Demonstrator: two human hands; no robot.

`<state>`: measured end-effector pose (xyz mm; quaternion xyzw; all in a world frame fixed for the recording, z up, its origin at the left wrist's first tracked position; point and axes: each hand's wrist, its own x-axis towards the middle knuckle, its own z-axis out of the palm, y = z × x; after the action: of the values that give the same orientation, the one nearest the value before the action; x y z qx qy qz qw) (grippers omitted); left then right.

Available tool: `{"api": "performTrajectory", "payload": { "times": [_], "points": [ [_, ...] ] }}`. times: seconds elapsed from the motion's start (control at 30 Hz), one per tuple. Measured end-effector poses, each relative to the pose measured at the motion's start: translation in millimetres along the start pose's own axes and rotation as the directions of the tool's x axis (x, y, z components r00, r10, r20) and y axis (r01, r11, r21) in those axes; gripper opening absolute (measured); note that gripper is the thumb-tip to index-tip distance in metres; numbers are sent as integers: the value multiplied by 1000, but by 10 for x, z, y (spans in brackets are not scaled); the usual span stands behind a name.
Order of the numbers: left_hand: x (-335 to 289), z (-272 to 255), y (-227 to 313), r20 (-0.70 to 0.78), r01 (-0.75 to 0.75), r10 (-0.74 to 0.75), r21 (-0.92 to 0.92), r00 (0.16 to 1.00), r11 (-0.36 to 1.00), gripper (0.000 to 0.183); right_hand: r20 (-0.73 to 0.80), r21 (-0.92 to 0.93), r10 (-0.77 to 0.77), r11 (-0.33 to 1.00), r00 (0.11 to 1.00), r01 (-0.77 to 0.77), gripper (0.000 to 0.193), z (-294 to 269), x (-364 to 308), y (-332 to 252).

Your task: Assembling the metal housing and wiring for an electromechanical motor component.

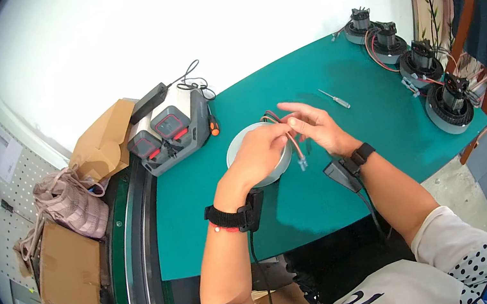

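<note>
A round motor with a pale grey rim [237, 145] sits on the green mat, largely covered by my left hand [260, 151]. My left fingers are closed on a bundle of thin reddish wires [295, 146] coming off the motor. A small pale connector [303, 163] hangs at the wires' lower end. My right hand [323, 130] is just right of the wires, its fingers stretched out and apart. Its thumb reaches close to my left fingertips; whether it touches the wires I cannot tell.
A screwdriver [335, 98] lies beyond my right hand. Several black motors [449, 106] with loose wires line the mat's right side. At the left stand a grey-and-black device [170, 132], an orange-handled tool [213, 126], a pink shoe [73, 201] and a cardboard box [71, 270].
</note>
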<state>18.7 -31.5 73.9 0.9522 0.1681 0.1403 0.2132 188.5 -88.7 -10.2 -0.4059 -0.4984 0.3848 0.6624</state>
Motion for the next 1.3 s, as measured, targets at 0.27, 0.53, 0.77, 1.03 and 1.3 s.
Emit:
{"api": "performTrajectory", "payload": {
  "times": [0.27,0.53,0.77,1.03,1.3],
  "points": [
    [-79,131,200,-206,105,-151,-218,967,970,54,199,38,-33,999,979,26,51,-67,-34,-61],
    [-614,-183,-122,-252,166,-218,-210,943,963,90,-208,-552,-90,833,974,-41,38,-172,-14,232],
    [-751,-47,-386,-161,268,-403,-525,901,808,113,-244,-772,-29,611,969,-176,22,-104,-144,159],
    [-683,31,33,-282,438,-372,227,884,870,113,-10,-829,-215,547,976,112,57,39,-212,105],
    [-625,99,217,-362,459,-334,352,870,815,99,204,-415,-195,870,959,265,93,212,-246,-19]
  ]
}}
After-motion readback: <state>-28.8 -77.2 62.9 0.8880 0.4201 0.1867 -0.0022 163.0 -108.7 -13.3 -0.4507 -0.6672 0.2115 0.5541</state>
